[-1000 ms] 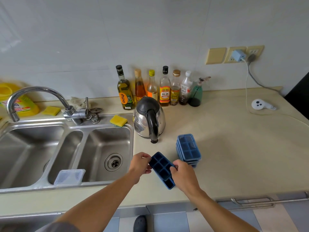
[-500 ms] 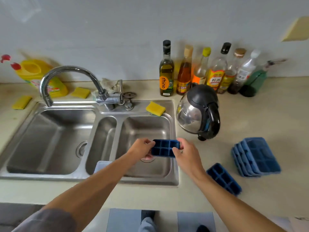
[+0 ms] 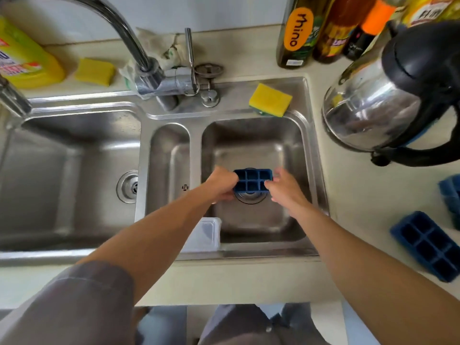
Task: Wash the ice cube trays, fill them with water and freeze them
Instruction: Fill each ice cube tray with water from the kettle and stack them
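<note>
Blue ice cube tray (image 3: 252, 183) above sink (image 3: 251, 138) | left hand (image 3: 221, 185), right hand (image 3: 286, 192): fingers (image 3: 270, 186) grip its ends

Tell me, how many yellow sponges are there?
2. One sponge on the counter left of the faucet, another sponge on the sink rim. More may lie outside view.
</note>
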